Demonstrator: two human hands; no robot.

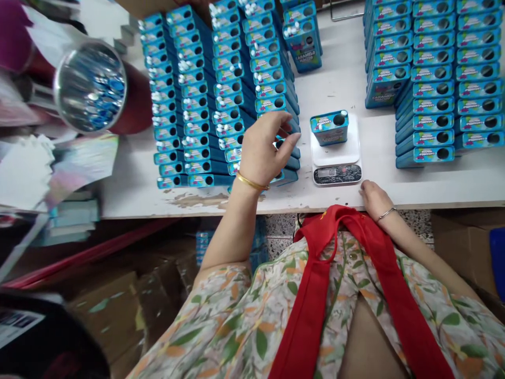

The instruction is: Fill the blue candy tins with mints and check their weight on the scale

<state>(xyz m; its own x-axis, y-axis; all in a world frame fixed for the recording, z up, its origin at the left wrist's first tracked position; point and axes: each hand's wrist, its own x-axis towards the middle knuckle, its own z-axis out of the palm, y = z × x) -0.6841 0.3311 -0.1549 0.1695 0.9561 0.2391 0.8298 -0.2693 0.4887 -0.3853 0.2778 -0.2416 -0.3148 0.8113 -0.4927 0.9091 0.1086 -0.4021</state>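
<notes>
My left hand (270, 147) is over the near right part of the left block of slim blue candy boxes (232, 100). Its thumb and fingers stand apart in a loose curve, and I make out nothing between them. To its right, a single blue box (331, 131) stands upright on a small white kitchen scale (352, 152); the box has a dark round opening in its top. The scale's display is lit, but too small to read surely. My right hand (376, 199) rests at the table's front edge beside the scale, fingers loosely extended and holding nothing visible.
A steel container (65, 105) with blue-wrapped candies stands at left. Small white pieces lie on many left-block boxes. More blue boxes (434, 121) stand in rows at right, and a few (305, 50) at the back. Cardboard boxes (114, 305) sit below the table.
</notes>
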